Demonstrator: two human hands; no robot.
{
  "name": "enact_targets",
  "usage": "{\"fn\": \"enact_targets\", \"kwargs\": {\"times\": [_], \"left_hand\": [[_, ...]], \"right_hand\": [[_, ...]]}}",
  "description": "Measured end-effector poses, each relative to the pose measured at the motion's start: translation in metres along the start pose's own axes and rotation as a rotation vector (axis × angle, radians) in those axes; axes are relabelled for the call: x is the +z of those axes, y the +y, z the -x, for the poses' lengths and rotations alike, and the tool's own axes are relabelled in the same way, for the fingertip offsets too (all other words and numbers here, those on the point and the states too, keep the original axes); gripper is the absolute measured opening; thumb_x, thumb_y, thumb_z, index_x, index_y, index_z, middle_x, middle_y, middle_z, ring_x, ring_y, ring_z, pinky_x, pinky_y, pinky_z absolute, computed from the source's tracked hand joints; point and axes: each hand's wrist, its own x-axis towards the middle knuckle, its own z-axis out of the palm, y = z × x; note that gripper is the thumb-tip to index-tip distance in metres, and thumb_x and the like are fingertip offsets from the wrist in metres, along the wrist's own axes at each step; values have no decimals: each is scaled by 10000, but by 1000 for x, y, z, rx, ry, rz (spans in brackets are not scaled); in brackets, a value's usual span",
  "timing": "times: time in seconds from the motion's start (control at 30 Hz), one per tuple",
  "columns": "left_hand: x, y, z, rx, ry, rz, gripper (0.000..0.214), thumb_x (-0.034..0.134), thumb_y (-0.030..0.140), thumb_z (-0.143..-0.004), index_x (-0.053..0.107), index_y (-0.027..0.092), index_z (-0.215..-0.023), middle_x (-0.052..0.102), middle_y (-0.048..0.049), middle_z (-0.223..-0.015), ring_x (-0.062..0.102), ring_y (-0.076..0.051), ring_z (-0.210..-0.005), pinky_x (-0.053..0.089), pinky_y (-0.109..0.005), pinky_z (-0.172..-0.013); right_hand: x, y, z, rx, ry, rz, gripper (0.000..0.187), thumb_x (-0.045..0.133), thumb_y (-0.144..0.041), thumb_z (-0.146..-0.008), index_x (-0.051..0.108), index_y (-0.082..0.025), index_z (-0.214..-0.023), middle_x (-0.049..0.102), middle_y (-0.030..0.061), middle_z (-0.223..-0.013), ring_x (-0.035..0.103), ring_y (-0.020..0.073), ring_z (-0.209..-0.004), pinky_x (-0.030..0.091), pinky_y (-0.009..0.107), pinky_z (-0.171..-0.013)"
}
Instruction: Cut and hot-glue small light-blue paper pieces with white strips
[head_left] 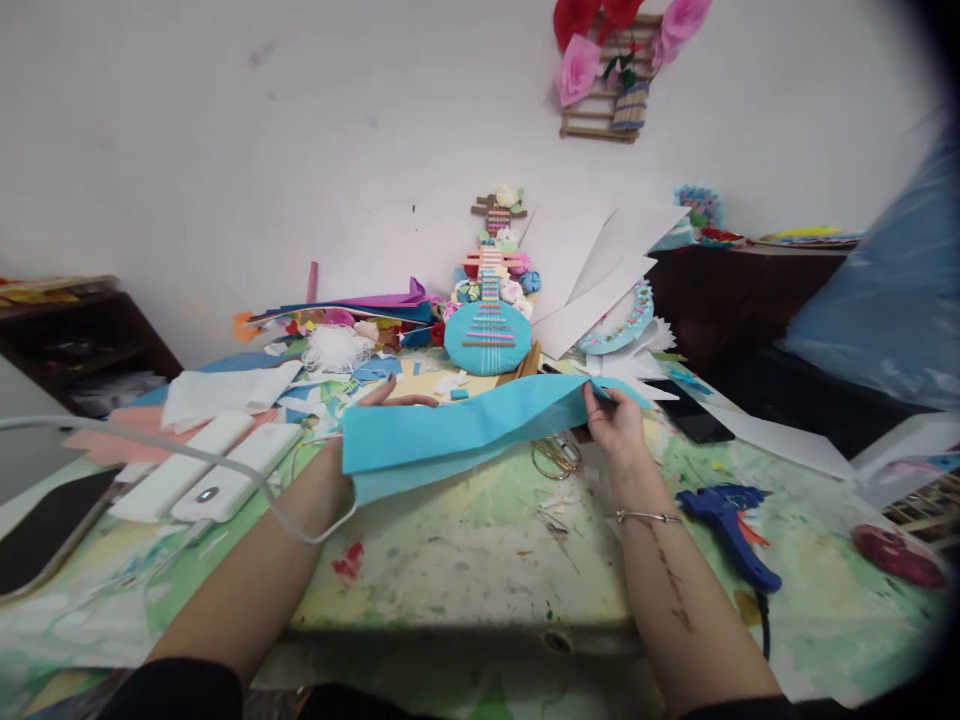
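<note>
A long, light-blue folded strip of paper or felt [435, 435] is stretched between my hands above the near part of the table. My right hand [616, 425] pinches its right end, where the strip twists slightly. Behind the left end is my left hand [382, 395], supporting the strip; its fingers stretch out above the top edge, and the thumb and palm are hidden. Beyond the strip stands a blue, lute-shaped craft piece [489, 335] with coloured sticks, white strings and paper flowers.
A blue glue gun [731, 525] lies right of my right forearm, near a dark phone [690, 410]. Golden scissors [556, 457] lie below the strip. White power banks [236, 470] and a white cable [217, 460] are at left. Paper scraps and a white yarn bundle [337, 347] lie behind.
</note>
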Motion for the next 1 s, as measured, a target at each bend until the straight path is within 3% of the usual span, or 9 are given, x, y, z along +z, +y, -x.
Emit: {"fn": "enact_targets", "kwargs": {"times": [0.07, 0.13, 0.27, 0.43, 0.57, 0.7, 0.77, 0.87, 1.0], "left_hand": [[-8, 5, -4, -91, -190, 10, 594, 666, 575, -632, 652, 163, -1060, 636, -181, -1170, 606, -360, -1039, 489, -436, -835], [-12, 9, -7, -84, -288, -78, 535, 735, 467, -601, 642, 193, -1051, 595, -165, -1238, 575, -346, -1090, 474, -416, -857], [-1, 9, -10, -8, -326, -505, 506, 819, 279, -515, 620, 222, -977, 559, -95, -1223, 516, -303, -1146, 444, -381, -892], [24, 3, -9, 48, -371, -1040, 610, 848, 345, -444, 600, 235, -990, 482, -62, -1146, 495, -285, -1093, 409, -386, -932], [36, -2, -4, 123, -312, -1278, 723, 854, 405, -396, 538, 200, -1012, 374, -100, -1186, 450, -318, -1103, 401, -411, -935], [46, -8, 0, 174, -296, -1361, 657, 827, 379, -432, 514, 190, -978, 342, -127, -1245, 382, -359, -1175, 346, -454, -989], [49, -9, 1, 151, -308, -1366, 555, 779, 320, -492, 523, 181, -964, 359, -134, -1244, 417, -346, -1149, 366, -439, -965], [49, -9, -3, 148, -281, -1326, 351, 674, 234, -562, 560, 175, -889, 451, -122, -1171, 511, -290, -1023, 422, -386, -878], [41, -7, -14, 253, -53, -1063, 106, 623, 282, -637, 599, 190, -685, 620, -76, -952, 561, -266, -945, 417, -365, -874]], "right_hand": [[0, -3, 0, -5, 46, -24, 201, 555, -27, -648, 459, -200, -616, 592, -45, -619, 633, 89, -655, 607, 247, -771], [0, -8, -1, -17, 89, -53, 203, 541, -22, -655, 458, -205, -621, 586, -48, -625, 632, 90, -672, 602, 251, -792], [-3, -17, -1, -48, 151, -111, 179, 515, -45, -694, 474, -213, -648, 577, -46, -647, 629, 89, -692, 590, 233, -809], [0, -25, 3, -85, 151, -169, 171, 520, -67, -732, 480, -208, -644, 542, -53, -614, 601, 59, -604, 570, 161, -777], [9, -31, 14, -122, 96, -195, 172, 495, -78, -770, 502, -198, -647, 598, -26, -677, 650, 65, -745, 546, 168, -823], [17, -30, 26, -97, -224, -125, 100, 530, -289, -836, 598, -216, -831, 658, 24, -1073, 603, 156, -1089, 511, 409, -931], [19, -25, 29, -31, -317, -35, 143, 546, -360, -828, 611, -248, -890, 625, 15, -1192, 551, 168, -1176, 485, 447, -946], [20, -17, 29, 29, -280, 82, 141, 596, -316, -764, 624, -242, -881, 651, 30, -1166, 568, 153, -1154, 492, 371, -937], [21, -13, 30, -70, -296, 252, 223, 633, -202, -631, 655, -204, -853, 719, 41, -956, 646, 197, -1019, 497, 376, -922]]}}
